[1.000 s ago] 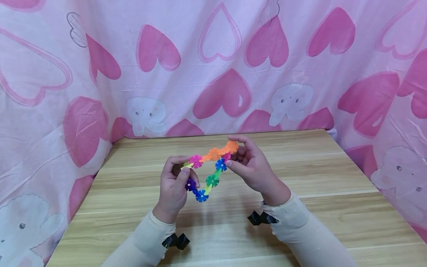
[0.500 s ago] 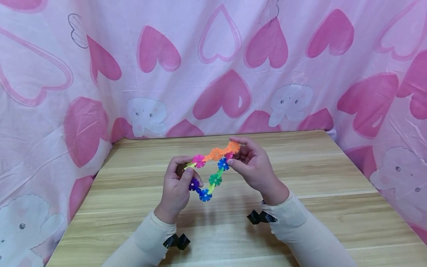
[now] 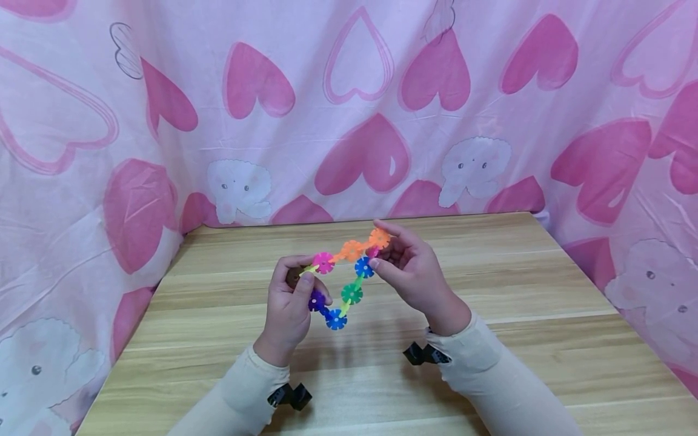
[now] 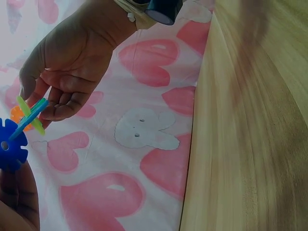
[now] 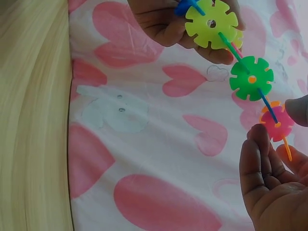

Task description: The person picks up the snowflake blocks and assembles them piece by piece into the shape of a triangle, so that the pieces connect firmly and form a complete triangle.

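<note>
A loop-like chain of interlocking snowflake discs hangs between my two hands above the table in the head view. My left hand (image 3: 286, 309) grips its left end, thumb and fingers around a yellow-green disc (image 3: 309, 270). A purple disc (image 3: 317, 301) shows just beside that thumb. On the other side, my right hand (image 3: 422, 275) pinches the chain where an orange disc (image 3: 379, 238) meets a pink one. Along the lower strand are a blue disc (image 3: 335, 319) and a green disc (image 3: 351, 293). In the right wrist view, the pink disc (image 5: 277, 126) lies between the right thumb and fingers.
A wood-grain table (image 3: 491, 375) lies beneath both hands. Pink heart-patterned fabric (image 3: 360, 151) hangs behind and along both sides. Black wrist cameras sit on both cuffs, the right one (image 3: 426, 353) close over the table.
The left hand and the chain's left part have shifted slightly right. The right hand keeps nearly the same place, and both holds stay as they were.
</note>
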`<state>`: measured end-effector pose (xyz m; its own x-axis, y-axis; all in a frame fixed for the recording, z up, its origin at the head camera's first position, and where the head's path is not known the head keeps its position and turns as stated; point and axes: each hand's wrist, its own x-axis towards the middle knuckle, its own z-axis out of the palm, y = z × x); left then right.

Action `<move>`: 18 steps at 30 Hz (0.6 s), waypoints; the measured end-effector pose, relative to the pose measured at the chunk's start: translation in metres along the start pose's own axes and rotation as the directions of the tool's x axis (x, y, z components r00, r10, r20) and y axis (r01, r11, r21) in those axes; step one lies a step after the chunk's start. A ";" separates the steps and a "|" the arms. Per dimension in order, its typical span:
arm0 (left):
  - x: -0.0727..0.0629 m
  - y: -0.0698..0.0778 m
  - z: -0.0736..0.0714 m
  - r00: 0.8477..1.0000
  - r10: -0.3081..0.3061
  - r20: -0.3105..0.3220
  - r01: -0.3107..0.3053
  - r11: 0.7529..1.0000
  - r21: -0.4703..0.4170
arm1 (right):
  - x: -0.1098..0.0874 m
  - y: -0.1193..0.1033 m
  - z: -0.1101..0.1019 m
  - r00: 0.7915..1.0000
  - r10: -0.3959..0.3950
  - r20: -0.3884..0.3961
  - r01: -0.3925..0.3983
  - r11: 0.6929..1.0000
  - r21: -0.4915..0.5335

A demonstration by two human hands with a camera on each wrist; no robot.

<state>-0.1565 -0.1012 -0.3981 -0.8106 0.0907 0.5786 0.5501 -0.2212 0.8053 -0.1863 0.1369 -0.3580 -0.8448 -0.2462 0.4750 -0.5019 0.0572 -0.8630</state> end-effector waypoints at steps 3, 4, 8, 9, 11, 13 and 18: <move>0.000 0.001 0.001 1.000 -0.001 -0.013 0.001 1.000 -0.002 | 0.000 -0.001 0.001 1.000 0.014 -0.003 -0.014 1.000 -0.010; 0.000 0.001 0.001 1.000 0.001 -0.013 -0.001 1.000 -0.002 | 0.000 -0.001 0.001 1.000 0.015 -0.006 -0.015 1.000 -0.014; 0.000 0.002 0.001 1.000 -0.002 -0.004 0.003 1.000 0.008 | -0.001 -0.004 0.002 1.000 0.008 -0.029 -0.009 0.999 -0.033; 0.000 0.001 0.001 1.000 -0.001 0.000 0.001 1.000 0.008 | 0.000 -0.004 0.003 0.999 0.004 -0.037 -0.005 0.999 -0.036; 0.000 0.001 0.001 1.000 0.000 0.008 0.000 1.000 0.009 | -0.001 -0.003 0.003 0.999 -0.002 -0.053 0.000 0.999 -0.035; 0.000 0.000 0.002 1.000 0.001 0.013 -0.001 1.000 0.008 | -0.001 -0.003 0.004 0.998 -0.007 -0.064 0.005 1.000 -0.031; 0.000 -0.002 0.002 1.000 0.007 0.016 -0.007 1.000 0.009 | -0.002 -0.001 0.005 0.996 -0.017 -0.085 0.015 1.000 -0.025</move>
<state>-0.1568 -0.0994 -0.3993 -0.8032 0.1051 0.5863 0.5578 -0.2126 0.8023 -0.1831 0.1325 -0.3590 -0.8486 -0.1645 0.5028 -0.5193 0.0777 -0.8511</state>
